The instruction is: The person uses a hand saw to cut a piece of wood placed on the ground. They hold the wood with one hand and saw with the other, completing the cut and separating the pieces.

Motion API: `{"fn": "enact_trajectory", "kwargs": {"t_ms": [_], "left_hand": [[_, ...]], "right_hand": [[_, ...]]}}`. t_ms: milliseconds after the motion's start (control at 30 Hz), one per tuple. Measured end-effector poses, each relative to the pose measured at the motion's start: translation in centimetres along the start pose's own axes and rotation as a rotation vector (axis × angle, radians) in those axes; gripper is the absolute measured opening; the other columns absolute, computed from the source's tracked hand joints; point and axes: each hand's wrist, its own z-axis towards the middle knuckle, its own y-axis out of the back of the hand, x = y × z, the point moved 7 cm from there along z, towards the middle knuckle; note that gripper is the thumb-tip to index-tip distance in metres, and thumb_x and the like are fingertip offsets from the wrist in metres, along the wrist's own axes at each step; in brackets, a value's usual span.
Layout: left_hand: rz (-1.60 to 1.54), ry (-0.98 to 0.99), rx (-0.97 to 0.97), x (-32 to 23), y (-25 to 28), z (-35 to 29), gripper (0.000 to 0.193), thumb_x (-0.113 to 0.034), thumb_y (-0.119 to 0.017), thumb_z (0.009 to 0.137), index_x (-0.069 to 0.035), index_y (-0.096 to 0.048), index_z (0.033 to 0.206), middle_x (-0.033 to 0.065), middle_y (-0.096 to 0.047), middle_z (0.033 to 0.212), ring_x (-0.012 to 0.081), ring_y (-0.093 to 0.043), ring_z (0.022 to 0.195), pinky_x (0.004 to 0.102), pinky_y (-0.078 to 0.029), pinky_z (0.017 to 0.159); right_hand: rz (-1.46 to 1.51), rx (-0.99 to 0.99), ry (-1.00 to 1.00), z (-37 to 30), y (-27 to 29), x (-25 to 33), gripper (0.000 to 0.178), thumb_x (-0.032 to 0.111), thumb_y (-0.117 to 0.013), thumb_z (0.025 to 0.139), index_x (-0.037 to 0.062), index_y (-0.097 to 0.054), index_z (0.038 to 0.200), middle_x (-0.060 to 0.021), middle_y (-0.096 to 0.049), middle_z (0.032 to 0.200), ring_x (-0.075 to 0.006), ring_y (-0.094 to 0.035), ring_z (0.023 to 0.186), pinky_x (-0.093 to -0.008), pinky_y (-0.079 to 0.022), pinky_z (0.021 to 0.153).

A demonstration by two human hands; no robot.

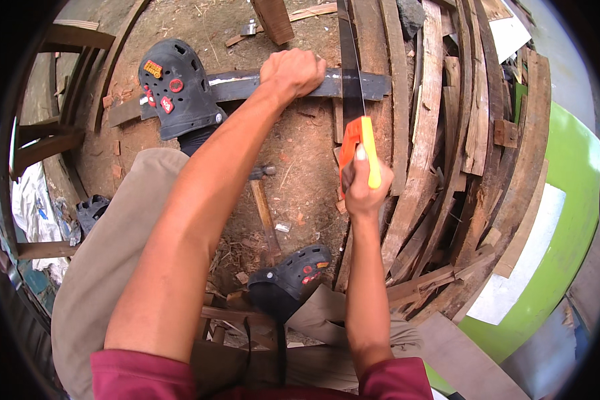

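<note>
My right hand (368,190) is wrapped round the orange and yellow handle of a handsaw (357,125). The saw's dark blade points away from me and crosses a dark-painted wooden plank (237,87) near its right end. My left hand (293,72) is closed over that plank, left of the blade, pressing on it with the fingers curled over its far side. A black clog (180,87) with colourful charms, on my left foot, rests on the plank's left part. How deep the blade sits in the wood cannot be seen.
A hammer (265,213) lies on the dirt between my feet, near my other clog (292,272). Long wood strips (417,153) are piled on the right, beside a green panel (547,247). A wooden frame (47,140) stands at left; a wood post (272,20) is ahead.
</note>
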Motion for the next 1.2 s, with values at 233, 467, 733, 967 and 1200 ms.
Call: {"fn": "enact_trajectory", "kwargs": {"t_ms": [233, 467, 733, 967, 1200], "left_hand": [[-0.021, 0.025, -0.009, -0.4, 0.2, 0.3, 0.052, -0.04, -0.039, 0.095, -0.004, -0.077, 0.095, 0.0232, -0.073, 0.103, 0.0404, -0.07, 0.099, 0.0486, -0.055, 0.09], [0.007, 0.001, -0.009, -0.2, 0.3, 0.6, 0.053, -0.04, -0.039, 0.094, -0.002, -0.076, 0.096, 0.0243, -0.072, 0.105, 0.0416, -0.07, 0.1, 0.0477, -0.055, 0.092], [-0.064, 0.003, -0.115, -0.1, 1.0, 1.8, 0.058, -0.038, -0.035, 0.098, 0.005, -0.073, 0.092, 0.0333, -0.068, 0.096, 0.0506, -0.066, 0.096, 0.0533, -0.051, 0.094], [0.018, 0.047, -0.052, 0.3, 0.8, 2.3, 0.057, -0.041, -0.035, 0.097, -0.001, -0.076, 0.101, 0.0264, -0.071, 0.106, 0.0422, -0.069, 0.103, 0.0485, -0.053, 0.096], [-0.007, 0.046, -0.053, -0.2, 0.7, 2.2, 0.055, -0.039, -0.037, 0.095, 0.0, -0.076, 0.1, 0.0272, -0.071, 0.105, 0.0448, -0.068, 0.103, 0.0497, -0.053, 0.094]], "right_hand": [[0.124, -0.031, -0.046, -2.6, 0.9, -0.3, 0.037, 0.021, -0.059, 0.098, -0.0007, -0.058, 0.068, -0.0002, -0.05, 0.054, -0.0081, -0.047, 0.05, -0.0282, -0.035, 0.046], [-0.103, -0.021, 0.072, -1.3, 0.2, -0.4, 0.034, 0.018, -0.062, 0.097, 0.0004, -0.057, 0.068, -0.002, -0.048, 0.053, -0.0104, -0.046, 0.049, -0.032, -0.036, 0.046], [-0.064, -0.021, -0.009, -5.1, 2.7, -1.3, 0.034, 0.02, -0.06, 0.095, -0.0008, -0.057, 0.069, -0.003, -0.051, 0.054, -0.0111, -0.049, 0.049, -0.0303, -0.037, 0.047], [-0.16, 0.012, 0.004, -8.2, 4.9, -0.9, 0.03, 0.018, -0.059, 0.095, -0.0015, -0.06, 0.073, -0.0028, -0.046, 0.054, -0.0118, -0.045, 0.049, -0.0321, -0.036, 0.048], [-0.056, 0.044, 0.02, 4.6, -0.4, 1.8, 0.036, 0.021, -0.062, 0.097, -0.0013, -0.057, 0.069, -0.0027, -0.047, 0.053, -0.0102, -0.044, 0.048, -0.0315, -0.033, 0.045]]}}
